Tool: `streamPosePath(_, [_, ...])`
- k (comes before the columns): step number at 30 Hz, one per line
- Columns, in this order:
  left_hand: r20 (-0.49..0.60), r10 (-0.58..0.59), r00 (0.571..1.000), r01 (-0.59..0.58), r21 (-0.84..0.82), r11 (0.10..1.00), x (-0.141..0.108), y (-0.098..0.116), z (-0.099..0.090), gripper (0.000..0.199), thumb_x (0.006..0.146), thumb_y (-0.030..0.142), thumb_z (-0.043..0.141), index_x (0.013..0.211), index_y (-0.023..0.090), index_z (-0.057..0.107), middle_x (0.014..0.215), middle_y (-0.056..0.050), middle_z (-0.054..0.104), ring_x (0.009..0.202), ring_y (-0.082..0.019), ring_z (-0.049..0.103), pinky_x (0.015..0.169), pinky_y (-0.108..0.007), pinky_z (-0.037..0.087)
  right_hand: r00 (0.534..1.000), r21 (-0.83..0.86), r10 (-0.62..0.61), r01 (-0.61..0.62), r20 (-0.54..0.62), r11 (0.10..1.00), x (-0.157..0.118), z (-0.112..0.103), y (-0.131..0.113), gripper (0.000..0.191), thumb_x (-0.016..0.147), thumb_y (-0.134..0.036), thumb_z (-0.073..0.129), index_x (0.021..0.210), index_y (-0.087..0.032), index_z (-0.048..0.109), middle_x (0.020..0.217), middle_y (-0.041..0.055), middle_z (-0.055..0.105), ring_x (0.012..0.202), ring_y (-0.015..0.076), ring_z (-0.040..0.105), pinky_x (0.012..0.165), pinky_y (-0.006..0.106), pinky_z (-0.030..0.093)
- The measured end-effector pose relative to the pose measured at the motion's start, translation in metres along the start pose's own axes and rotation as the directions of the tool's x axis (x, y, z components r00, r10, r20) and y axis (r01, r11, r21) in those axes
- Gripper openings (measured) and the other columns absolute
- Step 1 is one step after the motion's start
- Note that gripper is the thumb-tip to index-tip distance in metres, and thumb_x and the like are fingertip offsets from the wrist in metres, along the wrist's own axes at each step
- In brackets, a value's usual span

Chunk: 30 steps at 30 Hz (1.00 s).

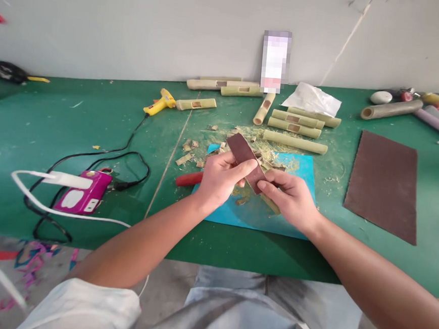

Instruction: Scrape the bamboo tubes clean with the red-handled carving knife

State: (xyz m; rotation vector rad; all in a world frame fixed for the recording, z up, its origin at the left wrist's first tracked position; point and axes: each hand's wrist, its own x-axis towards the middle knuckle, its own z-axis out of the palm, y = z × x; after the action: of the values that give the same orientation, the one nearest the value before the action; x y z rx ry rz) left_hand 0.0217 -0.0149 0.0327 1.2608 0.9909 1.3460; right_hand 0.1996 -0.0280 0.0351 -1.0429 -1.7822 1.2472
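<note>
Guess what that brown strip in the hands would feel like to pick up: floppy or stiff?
Probably a bit stiff: the brown strip looks straight where one end pokes out past the left hand. It's likely light, because it looks thin and narrow. It probably wouldn't roll, since it's flat, unlike the round bamboo tubes.

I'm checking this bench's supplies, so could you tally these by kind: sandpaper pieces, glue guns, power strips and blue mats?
Sandpaper: 2 (a small piece and a large sheet)
Glue gun: 1
Power strip: 1
Blue mat: 1
Total: 5
</note>
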Motion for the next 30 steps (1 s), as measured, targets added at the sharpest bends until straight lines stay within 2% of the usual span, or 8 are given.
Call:
streamPosePath(6, [-0.079,-0.071,0.994,0.071,-0.007,0.997,0.002,0.000,0.001,0.033,0.078,0.043,0.074,0.061,0.016,0.063,0.050,0.003,0.055,0.041,-0.006,0.046,0.041,-0.020,0.035,0.998,-0.042,-0.050,0.049,-0.038,0.998,0.000,0.001,0.000,0.027,0.091,-0.036,0.055,0.071,-0.019,0.058,0.068,-0.0019,0.052,0.066,0.0110,0.047,0.062,0.027,0.035])
streamPosePath(13, [-0.168,0.006,0.986,0.008,0.081,0.997,-0.004,0.002,0.009,0.036,0.082,0.044,0.070,0.061,0.017,0.061,0.046,0.004,0.053,0.041,-0.007,0.050,0.042,-0.020,0.037,0.988,-0.021,-0.017,0.014,-0.153,1.000,-0.005,0.007,-0.005,0.026,0.091,-0.036,0.056,0.071,-0.020,0.056,0.064,-0.0043,0.047,0.059,0.0089,0.041,0.055,0.025,0.032])
streamPosePath(17, [-0.227,0.050,0.973,-0.026,0.108,0.994,0.001,0.009,0.012,0.037,0.081,0.046,0.071,0.060,0.017,0.058,0.046,0.004,0.052,0.041,-0.008,0.050,0.041,-0.021,0.037,0.964,-0.158,-0.058,0.017,-0.261,0.987,-0.009,0.008,-0.008,0.023,0.090,-0.032,0.056,0.071,-0.020,0.057,0.064,-0.0034,0.049,0.061,0.0095,0.044,0.057,0.025,0.035])
streamPosePath(19, [-0.344,0.124,0.931,-0.092,0.105,0.990,0.011,0.020,0.004,0.037,0.081,0.045,0.071,0.060,0.019,0.056,0.046,0.005,0.051,0.039,-0.007,0.046,0.040,-0.021,0.036,0.942,-0.261,-0.122,0.038,-0.314,0.964,-0.010,0.005,-0.007,0.022,0.090,-0.028,0.056,0.070,-0.020,0.057,0.065,-0.0025,0.051,0.061,0.0101,0.046,0.058,0.025,0.036])
streamPosePath(21, [-0.496,0.286,0.820,-0.251,0.136,0.958,0.027,0.033,-0.009,0.034,0.082,0.042,0.070,0.062,0.021,0.053,0.048,0.006,0.050,0.039,-0.006,0.041,0.038,-0.022,0.032,0.921,-0.334,-0.185,0.064,-0.342,0.941,-0.009,0.001,-0.005,0.022,0.090,-0.027,0.056,0.069,-0.020,0.056,0.066,-0.0015,0.054,0.062,0.0107,0.047,0.060,0.026,0.038])
streamPosePath(22, [-0.520,0.360,0.774,-0.313,0.179,0.933,0.036,0.039,-0.016,0.032,0.083,0.039,0.069,0.062,0.021,0.053,0.050,0.006,0.050,0.040,-0.006,0.041,0.039,-0.022,0.032,0.916,-0.346,-0.203,0.077,-0.345,0.935,-0.007,-0.001,-0.004,0.022,0.090,-0.027,0.055,0.070,-0.021,0.058,0.068,-0.0009,0.057,0.064,0.0110,0.048,0.061,0.026,0.039])
streamPosePath(27, [-0.340,0.348,0.874,-0.239,0.323,0.916,0.081,0.057,-0.052,0.024,0.083,0.039,0.068,0.071,0.021,0.059,0.060,0.002,0.059,0.054,-0.010,0.057,0.047,-0.023,0.040,0.904,-0.346,-0.224,0.091,-0.365,0.934,0.000,-0.007,0.007,0.019,0.091,-0.029,0.055,0.078,-0.020,0.065,0.073,0.0002,0.062,0.064,0.0111,0.049,0.063,0.028,0.040])
streamPosePath(30, [-0.304,0.236,0.923,-0.141,0.303,0.942,0.109,0.067,-0.078,0.014,0.080,0.033,0.068,0.079,0.020,0.061,0.066,0.000,0.064,0.064,-0.014,0.063,0.051,-0.023,0.046,0.910,-0.329,-0.185,0.057,-0.371,0.943,0.001,-0.007,0.015,0.019,0.090,-0.030,0.056,0.076,-0.020,0.065,0.069,-0.0007,0.059,0.061,0.0108,0.047,0.060,0.027,0.039])
